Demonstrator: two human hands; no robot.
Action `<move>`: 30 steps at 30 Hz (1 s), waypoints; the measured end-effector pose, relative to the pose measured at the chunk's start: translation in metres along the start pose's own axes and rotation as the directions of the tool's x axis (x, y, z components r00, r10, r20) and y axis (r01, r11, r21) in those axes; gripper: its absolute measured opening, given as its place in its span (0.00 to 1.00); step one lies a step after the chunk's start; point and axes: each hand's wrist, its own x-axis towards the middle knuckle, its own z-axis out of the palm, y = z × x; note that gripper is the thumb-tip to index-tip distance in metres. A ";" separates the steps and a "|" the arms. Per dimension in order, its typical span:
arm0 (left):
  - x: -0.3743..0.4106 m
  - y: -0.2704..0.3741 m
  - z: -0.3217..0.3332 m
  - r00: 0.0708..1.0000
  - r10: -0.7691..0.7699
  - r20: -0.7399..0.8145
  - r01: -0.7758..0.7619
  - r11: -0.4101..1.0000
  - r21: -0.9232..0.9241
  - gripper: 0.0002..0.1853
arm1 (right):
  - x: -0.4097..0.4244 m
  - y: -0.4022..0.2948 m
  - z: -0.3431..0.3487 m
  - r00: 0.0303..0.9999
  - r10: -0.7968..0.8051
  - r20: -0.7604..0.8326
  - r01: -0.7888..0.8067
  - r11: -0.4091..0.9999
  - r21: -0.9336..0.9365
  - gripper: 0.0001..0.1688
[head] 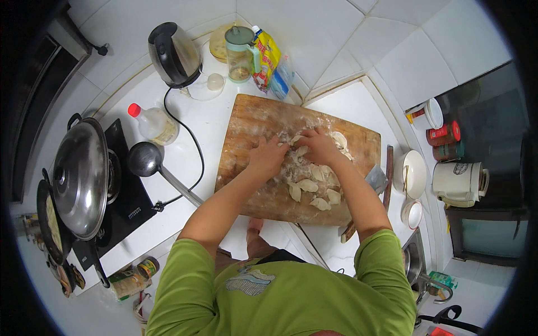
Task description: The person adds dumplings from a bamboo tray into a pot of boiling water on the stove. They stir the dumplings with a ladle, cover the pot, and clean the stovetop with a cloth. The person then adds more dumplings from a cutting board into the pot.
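Observation:
A floured wooden cutting board [248, 117] lies on the white counter before me. My left hand [269, 156] is over its middle, fingers bent at the flour beside a small pale piece of dough; whether it grips the piece is unclear. Just to the right, my right hand [317, 147] reaches down with curled fingers at another dumpling [301, 151], its fingertips partly hidden. Several folded dumplings [308, 185] lie on the board below my right hand, some partly behind my right forearm. More pale dough pieces [338, 139] sit just right of that hand.
Left are a lidded wok [80, 178], a steel ladle [145, 159], a red-capped bottle [157, 126] and an electric kettle [174, 54]. A pitcher [240, 54] stands behind the board. A metal scraper [376, 179], dark rod [388, 176] and white bowl [414, 174] are right.

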 end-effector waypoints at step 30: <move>-0.468 -0.252 -0.191 0.702 -0.582 -0.410 -0.676 -0.363 -0.641 0.25 | 0.095 -0.556 -0.096 0.744 -0.643 -0.183 -0.100 -0.377 0.921 0.21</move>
